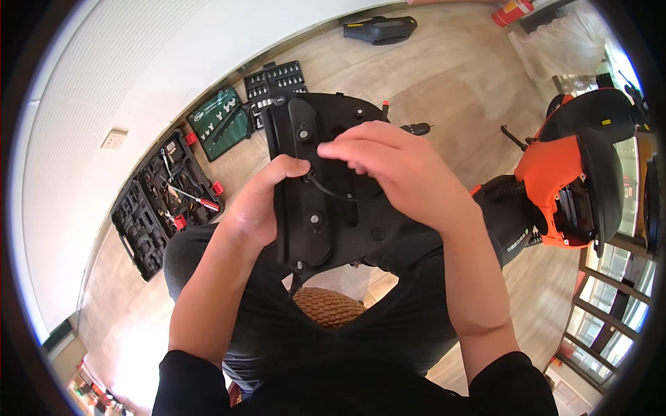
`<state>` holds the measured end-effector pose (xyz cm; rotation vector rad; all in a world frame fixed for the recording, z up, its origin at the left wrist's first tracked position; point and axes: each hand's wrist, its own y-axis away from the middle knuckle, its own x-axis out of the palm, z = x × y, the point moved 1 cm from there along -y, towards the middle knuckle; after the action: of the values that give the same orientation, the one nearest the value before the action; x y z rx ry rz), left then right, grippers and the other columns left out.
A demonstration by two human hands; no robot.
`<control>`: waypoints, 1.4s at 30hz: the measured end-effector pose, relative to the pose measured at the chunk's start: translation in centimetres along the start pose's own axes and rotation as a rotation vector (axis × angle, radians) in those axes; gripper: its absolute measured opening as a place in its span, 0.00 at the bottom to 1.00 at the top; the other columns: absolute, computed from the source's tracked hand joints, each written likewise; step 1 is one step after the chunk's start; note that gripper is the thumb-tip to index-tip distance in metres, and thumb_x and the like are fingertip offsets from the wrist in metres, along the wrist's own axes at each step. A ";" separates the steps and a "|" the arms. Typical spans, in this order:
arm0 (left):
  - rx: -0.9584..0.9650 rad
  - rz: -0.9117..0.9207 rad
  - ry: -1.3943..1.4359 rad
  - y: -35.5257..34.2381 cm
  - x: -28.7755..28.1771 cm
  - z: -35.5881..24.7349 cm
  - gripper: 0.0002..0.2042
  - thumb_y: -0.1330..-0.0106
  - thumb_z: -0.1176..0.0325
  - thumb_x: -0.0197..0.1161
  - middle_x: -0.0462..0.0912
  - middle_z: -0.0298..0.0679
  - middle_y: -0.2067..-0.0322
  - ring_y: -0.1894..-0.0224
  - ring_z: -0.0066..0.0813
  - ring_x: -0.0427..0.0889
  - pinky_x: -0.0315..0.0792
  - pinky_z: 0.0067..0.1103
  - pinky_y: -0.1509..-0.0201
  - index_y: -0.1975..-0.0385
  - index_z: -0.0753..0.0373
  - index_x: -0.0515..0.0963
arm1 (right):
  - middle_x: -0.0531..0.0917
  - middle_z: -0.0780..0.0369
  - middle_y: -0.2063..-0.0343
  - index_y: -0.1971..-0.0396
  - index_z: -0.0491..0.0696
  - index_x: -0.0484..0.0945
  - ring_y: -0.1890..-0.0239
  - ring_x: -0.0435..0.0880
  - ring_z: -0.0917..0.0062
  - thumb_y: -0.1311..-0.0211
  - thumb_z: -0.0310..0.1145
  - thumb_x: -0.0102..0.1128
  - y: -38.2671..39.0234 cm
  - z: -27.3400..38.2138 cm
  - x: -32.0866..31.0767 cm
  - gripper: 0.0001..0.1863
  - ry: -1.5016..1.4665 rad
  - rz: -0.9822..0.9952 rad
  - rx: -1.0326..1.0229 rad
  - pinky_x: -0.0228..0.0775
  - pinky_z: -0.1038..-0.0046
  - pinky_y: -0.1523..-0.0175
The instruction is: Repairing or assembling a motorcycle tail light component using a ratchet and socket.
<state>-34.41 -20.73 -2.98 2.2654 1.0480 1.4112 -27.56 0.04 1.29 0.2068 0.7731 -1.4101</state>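
A black plastic panel with several bolts lies in front of me, above my lap. My left hand is closed on its left edge, the thumb pressed on the raised strip beside the end of a thin black cable. The other fingers of this hand are hidden. Over the panel's right part is my right hand, its index finger stretched toward the left and the lower fingers bent a little. Its thumb is hidden. The cable curves away underneath this hand.
An open toolbox, a green wrench pouch and a socket set lie at the left by the wall. A screwdriver is beyond the panel. An orange and black scooter body stands right; a black part lies far off.
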 end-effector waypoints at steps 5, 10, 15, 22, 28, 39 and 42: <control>-0.032 -0.005 0.030 0.1 -0.2 0.1 0.24 0.33 0.63 0.61 0.85 0.45 0.48 0.49 0.38 0.87 0.82 0.34 0.44 0.39 0.67 0.75 | 0.86 0.61 0.65 0.47 0.47 0.82 0.63 0.86 0.63 0.43 0.14 0.57 0.0 0.0 0.8 0.23 0.052 0.007 -0.022 0.80 0.66 0.57; -0.077 -0.011 0.037 0.3 -0.3 0.6 0.23 0.34 0.63 0.62 0.86 0.44 0.50 0.51 0.36 0.87 0.82 0.34 0.45 0.40 0.65 0.76 | 0.87 0.63 0.71 0.61 0.48 0.87 0.72 0.83 0.75 0.40 0.22 0.69 -0.4 -0.5 1.1 0.09 0.223 -0.084 -0.056 0.73 0.75 0.67; -0.079 -0.015 0.042 0.3 -0.3 0.8 0.23 0.35 0.62 0.64 0.86 0.43 0.52 0.53 0.36 0.88 0.82 0.33 0.46 0.41 0.65 0.76 | 0.84 0.63 0.75 0.66 0.48 0.85 0.71 0.83 0.67 0.43 0.30 0.73 -1.0 0.1 1.1 0.07 0.243 -0.132 0.000 0.75 0.69 0.64; -0.067 -0.019 0.048 -0.1 -0.2 0.4 0.23 0.35 0.61 0.64 0.86 0.44 0.51 0.52 0.36 0.87 0.82 0.33 0.46 0.42 0.65 0.77 | 0.86 0.61 0.67 0.57 0.47 0.86 0.66 0.85 0.66 0.42 0.21 0.66 -0.9 -1.1 1.3 0.13 0.124 -0.080 -0.053 0.78 0.66 0.59; -0.055 -0.035 0.062 0.0 -0.2 0.4 0.24 0.34 0.62 0.63 0.86 0.44 0.50 0.51 0.37 0.87 0.82 0.33 0.44 0.41 0.66 0.76 | 0.87 0.60 0.65 0.53 0.48 0.85 0.64 0.86 0.64 0.43 0.17 0.58 -0.7 -0.6 0.9 0.18 0.124 -0.034 0.023 0.79 0.67 0.56; -0.059 -0.036 0.035 0.3 0.2 0.7 0.24 0.35 0.62 0.63 0.86 0.44 0.50 0.52 0.35 0.87 0.82 0.32 0.45 0.41 0.66 0.75 | 0.86 0.63 0.71 0.65 0.48 0.86 0.65 0.86 0.66 0.44 0.27 0.72 -0.8 -0.4 0.2 0.06 0.249 -0.053 0.009 0.77 0.68 0.62; -0.058 -0.032 0.033 0.1 0.0 0.9 0.24 0.34 0.62 0.63 0.86 0.44 0.50 0.52 0.34 0.87 0.82 0.31 0.46 0.41 0.66 0.75 | 0.87 0.63 0.69 0.62 0.48 0.87 0.64 0.86 0.66 0.42 0.27 0.71 -0.9 -0.5 0.5 0.08 0.226 -0.079 -0.035 0.77 0.68 0.61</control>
<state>-33.59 -20.69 -3.38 2.1822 1.0348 1.4517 -28.60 -0.26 0.90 0.3146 1.0002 -1.4619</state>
